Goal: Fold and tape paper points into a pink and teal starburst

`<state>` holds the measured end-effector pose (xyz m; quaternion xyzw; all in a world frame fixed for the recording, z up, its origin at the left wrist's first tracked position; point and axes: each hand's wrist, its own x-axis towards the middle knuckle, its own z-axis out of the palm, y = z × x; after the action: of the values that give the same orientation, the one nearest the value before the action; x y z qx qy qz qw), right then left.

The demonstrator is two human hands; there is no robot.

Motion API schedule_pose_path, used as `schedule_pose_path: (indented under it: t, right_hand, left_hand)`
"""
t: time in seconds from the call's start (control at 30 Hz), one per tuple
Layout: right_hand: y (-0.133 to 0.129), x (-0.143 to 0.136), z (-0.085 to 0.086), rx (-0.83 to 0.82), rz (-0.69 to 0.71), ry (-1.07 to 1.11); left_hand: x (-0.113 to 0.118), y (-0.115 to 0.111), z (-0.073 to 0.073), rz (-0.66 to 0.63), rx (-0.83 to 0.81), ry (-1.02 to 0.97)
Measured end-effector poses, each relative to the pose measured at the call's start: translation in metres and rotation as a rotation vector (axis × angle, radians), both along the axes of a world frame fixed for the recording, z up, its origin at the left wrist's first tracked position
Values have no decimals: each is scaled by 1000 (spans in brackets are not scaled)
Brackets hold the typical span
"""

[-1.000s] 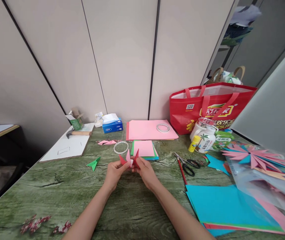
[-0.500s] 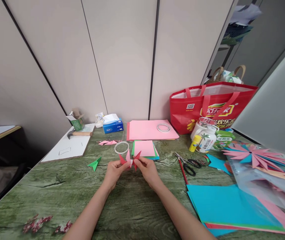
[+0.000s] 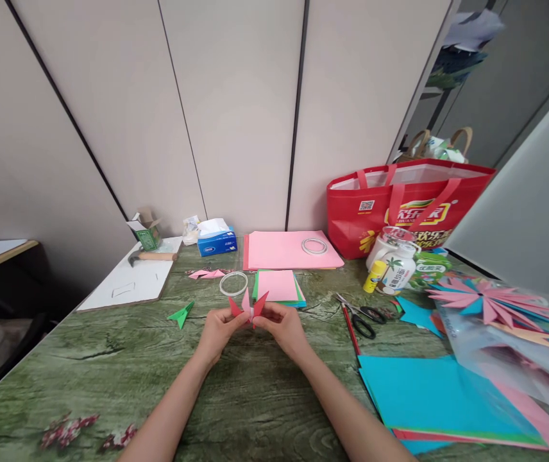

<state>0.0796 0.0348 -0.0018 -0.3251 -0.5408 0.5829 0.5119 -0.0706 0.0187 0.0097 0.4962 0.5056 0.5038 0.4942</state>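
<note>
Red and pink folded paper [image 3: 250, 309] is held upright between both hands above the table. My left hand [image 3: 220, 330] pinches its left side, and my right hand [image 3: 280, 324] grips the right side with thumb and fingers. Pointed tips stick up from the paper, a pink one in the middle and red ones either side. Just beyond it are a white ring [image 3: 233, 283] and a stack of small square papers [image 3: 277, 287], pink on top. A green folded piece [image 3: 181, 315] lies to the left, and pink folded pieces [image 3: 206, 274] lie farther back.
Scissors [image 3: 363, 322] and a red pencil [image 3: 351, 330] lie right of my hands, near large blue sheets [image 3: 447, 398]. A glue stick [image 3: 374, 276], jars and a red bag [image 3: 356, 221] stand behind. Back left are a tissue box [image 3: 217, 242] and a hammer [image 3: 154, 256] on a white board [image 3: 125, 287].
My right hand has moved slightly left, closer to my left hand. The red tip on the right has shifted left and now leans against the rest of the folded paper.
</note>
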Motion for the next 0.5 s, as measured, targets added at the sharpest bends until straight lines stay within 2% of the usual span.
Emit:
schedule_pose_path:
  t: [0.33, 0.5]
  right_hand:
    - [-2, -5, -2, -16, -83, 8]
    - [-1, -4, -3, -92, -52, 32]
  left_hand:
    - [4, -2, 3, -37, -48, -98]
    - [2, -2, 2, -51, -65, -61]
